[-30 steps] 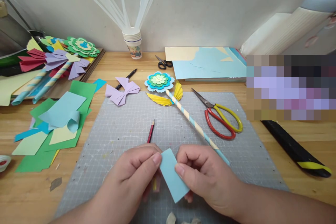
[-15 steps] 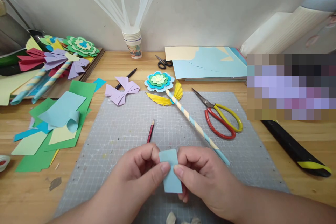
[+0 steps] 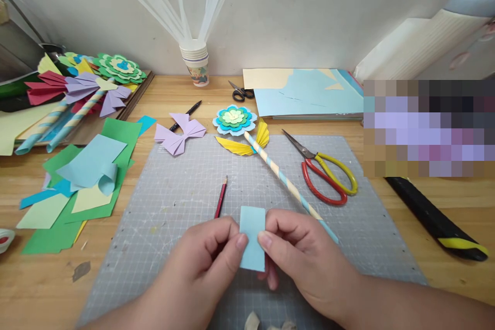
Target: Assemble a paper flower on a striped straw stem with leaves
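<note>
A small light-blue paper rectangle (image 3: 252, 227) stands upright between my hands over the grey cutting mat (image 3: 185, 196). My left hand (image 3: 209, 252) pinches its left edge, thumb in front. On the opposite edge, the thumb and fingers of my right hand (image 3: 299, 252) are closed on the same paper. Just beyond lie a dark red pencil (image 3: 221, 198) and a paper flower (image 3: 234, 119) with a blue-and-cream striped stem (image 3: 284, 179) and yellow pleated leaves (image 3: 240, 146). Scissors (image 3: 323, 175) with red and yellow handles rest to the right of the stem.
A purple paper bow (image 3: 180, 134) overlaps a black pen (image 3: 193, 108). Left are coloured paper scraps (image 3: 95, 160) and other paper flowers (image 3: 119, 68). A paper cup (image 3: 199, 71) of white sticks, small black scissors (image 3: 238, 94) and blue paper sheets (image 3: 309, 100) sit near the wall.
Both hands have raised the light-blue paper slightly and turned it straighter. My left thumb has slid from the paper's middle back to its left edge.
</note>
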The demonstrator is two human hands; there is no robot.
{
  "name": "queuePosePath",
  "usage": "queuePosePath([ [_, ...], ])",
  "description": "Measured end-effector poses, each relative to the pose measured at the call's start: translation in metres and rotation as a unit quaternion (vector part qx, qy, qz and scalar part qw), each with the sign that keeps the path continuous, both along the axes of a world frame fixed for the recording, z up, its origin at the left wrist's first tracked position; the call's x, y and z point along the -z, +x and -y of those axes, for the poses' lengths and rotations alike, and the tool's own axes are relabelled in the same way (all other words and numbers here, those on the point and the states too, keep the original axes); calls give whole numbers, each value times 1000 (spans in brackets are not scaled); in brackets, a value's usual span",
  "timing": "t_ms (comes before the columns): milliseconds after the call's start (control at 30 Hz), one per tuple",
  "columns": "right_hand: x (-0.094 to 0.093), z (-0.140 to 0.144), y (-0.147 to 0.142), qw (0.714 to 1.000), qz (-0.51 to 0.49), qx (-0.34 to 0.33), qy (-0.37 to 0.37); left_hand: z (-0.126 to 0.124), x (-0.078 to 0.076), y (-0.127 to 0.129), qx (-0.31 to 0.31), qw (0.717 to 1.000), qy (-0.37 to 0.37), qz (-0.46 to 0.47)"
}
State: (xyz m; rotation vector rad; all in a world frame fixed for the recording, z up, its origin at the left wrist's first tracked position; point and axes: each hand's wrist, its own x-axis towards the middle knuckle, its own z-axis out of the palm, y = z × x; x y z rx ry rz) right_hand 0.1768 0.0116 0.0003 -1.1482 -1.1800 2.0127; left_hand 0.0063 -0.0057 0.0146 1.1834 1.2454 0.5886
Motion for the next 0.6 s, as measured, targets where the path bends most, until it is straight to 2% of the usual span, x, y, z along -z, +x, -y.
queuePosePath([
  [100,0,-1,0,1000,0,3,4,0,0,0,24,998,31,-46],
  [233,0,-2,1,1000,11,21,15,-2,-2,1,40,998,37,5],
  [333,0,-4,1,1000,7,19,16,-2,-2,0,49,997,59,-23],
  [467,-3,-7,0,1000,5,-2,-5,-2,-1,-1,-5,997,61,-44],
  [600,-3,-6,-1,999,28,2,-22,-3,1,0,-120,992,42,9],
])
